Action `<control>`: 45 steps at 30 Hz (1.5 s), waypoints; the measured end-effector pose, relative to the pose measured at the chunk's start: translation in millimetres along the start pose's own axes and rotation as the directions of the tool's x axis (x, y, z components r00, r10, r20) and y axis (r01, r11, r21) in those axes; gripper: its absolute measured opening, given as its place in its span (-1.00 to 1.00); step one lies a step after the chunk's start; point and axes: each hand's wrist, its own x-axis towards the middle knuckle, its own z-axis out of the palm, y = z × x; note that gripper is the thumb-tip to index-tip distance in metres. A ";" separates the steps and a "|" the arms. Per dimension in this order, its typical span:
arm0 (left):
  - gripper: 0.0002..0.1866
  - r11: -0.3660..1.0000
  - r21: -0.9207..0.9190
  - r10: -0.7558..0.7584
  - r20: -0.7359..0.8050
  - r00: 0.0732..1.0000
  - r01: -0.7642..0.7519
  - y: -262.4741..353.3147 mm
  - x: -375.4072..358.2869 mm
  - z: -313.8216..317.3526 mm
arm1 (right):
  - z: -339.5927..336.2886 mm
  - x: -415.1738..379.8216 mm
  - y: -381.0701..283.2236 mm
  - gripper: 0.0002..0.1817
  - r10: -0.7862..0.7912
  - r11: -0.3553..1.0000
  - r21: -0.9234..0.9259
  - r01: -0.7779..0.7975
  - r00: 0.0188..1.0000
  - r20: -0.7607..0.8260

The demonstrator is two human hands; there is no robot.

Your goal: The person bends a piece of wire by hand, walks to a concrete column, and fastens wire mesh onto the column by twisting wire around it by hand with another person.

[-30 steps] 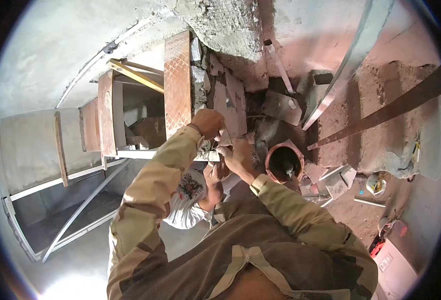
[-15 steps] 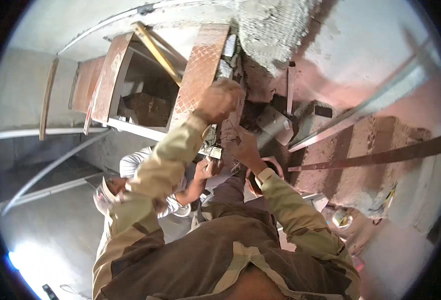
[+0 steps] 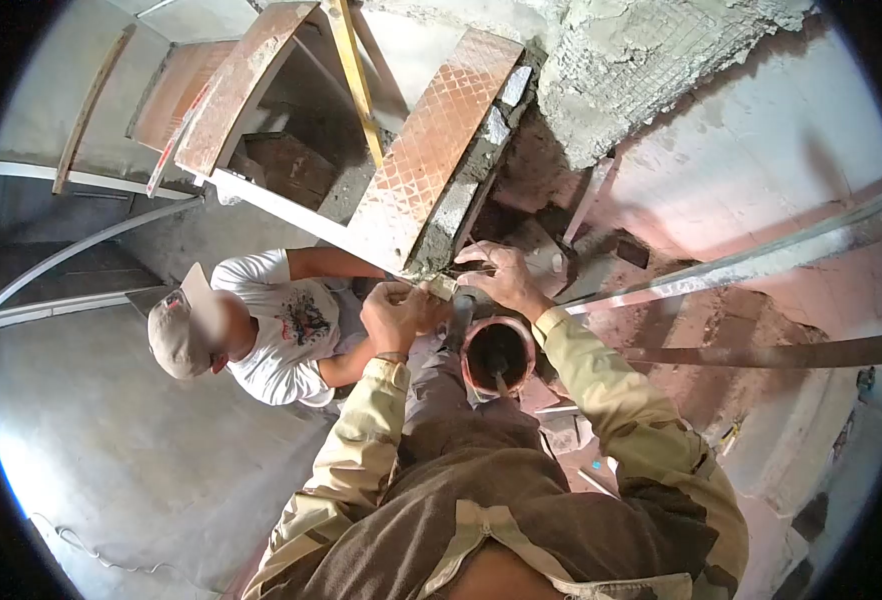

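My left hand (image 3: 391, 318) is closed, fingers curled in at the near end of a tiled slab (image 3: 439, 135); what it grips is hidden. Across from it, my right hand (image 3: 509, 277) has thumb and fingers bent together at the slab's corner, on something too small to make out. Between them a small pale block (image 3: 443, 287) sits against the slab's end, and a co-worker's hand (image 3: 433, 312) is beneath it, close to my left hand. Grey mortar (image 3: 453, 212) lines the slab's right side. Below my right hand stands a bucket (image 3: 530, 352) with a reddish rim.
A co-worker in a white shirt (image 3: 306, 325) and cap crouches at the left. A yellow bar (image 3: 357, 80) leans behind the slab. Long metal bars (image 3: 741, 260) slant across the right. Rough plaster (image 3: 641, 80) covers the back wall, and a dusty red floor lies at right.
My left hand has come down from above the slab to its near end. My right hand has risen slightly to the corner. The view has shifted, showing more of the co-worker and bucket.
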 end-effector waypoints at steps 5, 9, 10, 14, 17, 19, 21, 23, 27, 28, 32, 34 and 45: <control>-0.62 0.994 0.085 0.070 -0.022 0.997 -0.068 4.8 5.4 3.0 | 1.6 4.1 6.5 -0.69 -0.149 0.976 -0.155 0.151 0.989 0.023; -0.58 0.995 0.082 0.069 -0.061 0.996 -0.063 0.8 3.8 8.7 | 0.6 6.7 4.5 -0.74 -0.117 0.984 -0.130 0.122 0.992 0.043; -0.55 0.994 0.086 0.066 -0.065 0.996 -0.060 -0.4 4.7 11.8 | 0.5 6.8 3.1 -0.73 -0.090 0.989 -0.116 0.096 0.994 0.055; -0.50 0.995 -0.053 -0.087 0.020 0.996 0.088 -25.5 18.8 20.2 | 6.8 12.7 6.5 -0.68 0.083 0.979 -0.186 -0.079 0.997 0.012; -0.52 0.985 -0.104 -0.136 0.042 0.990 0.139 -32.9 22.1 22.8 | 8.6 16.6 9.4 -0.68 0.102 0.973 -0.204 -0.110 0.994 -0.048; -0.52 0.969 -0.180 -0.160 0.059 0.985 0.168 -24.5 18.8 20.6 | 10.2 20.3 8.7 -0.70 0.299 0.954 0.012 -0.299 0.954 -0.021; -0.52 0.945 -0.257 -0.186 0.082 0.979 0.201 -23.3 17.9 20.9 | 5.8 21.4 4.8 -0.71 0.480 0.852 0.214 -0.478 0.876 0.045; -0.53 0.909 -0.299 -0.254 0.157 0.954 0.291 -27.0 23.4 21.2 | -8.0 29.5 -12.1 -0.78 0.586 0.632 0.444 -0.635 0.767 0.263; -0.63 0.822 -0.363 -0.368 0.250 0.895 0.439 4.4 22.0 12.0 | -9.2 50.9 -14.9 -0.80 0.801 0.321 0.353 -0.879 0.451 0.393; -0.65 0.832 -0.370 -0.354 0.221 0.909 0.414 7.0 22.2 13.2 | -0.2 49.6 -14.2 -0.70 0.802 0.428 0.336 -0.839 0.524 0.286; -0.65 0.803 -0.383 -0.355 0.309 0.882 0.457 1.9 24.9 10.1 | -19.9 24.7 -18.6 -0.50 0.753 0.572 0.252 -0.781 0.621 0.218; -0.62 0.826 -0.349 -0.358 0.281 0.891 0.442 -2.7 27.4 10.9 | -19.8 -3.3 -14.1 -0.61 0.500 0.855 -0.023 -0.517 0.837 -0.220; -0.58 0.786 -0.365 -0.389 0.336 0.858 0.499 -2.0 29.5 9.2 | 12.3 -8.6 16.0 -0.64 -0.413 0.613 -0.706 0.355 0.906 0.097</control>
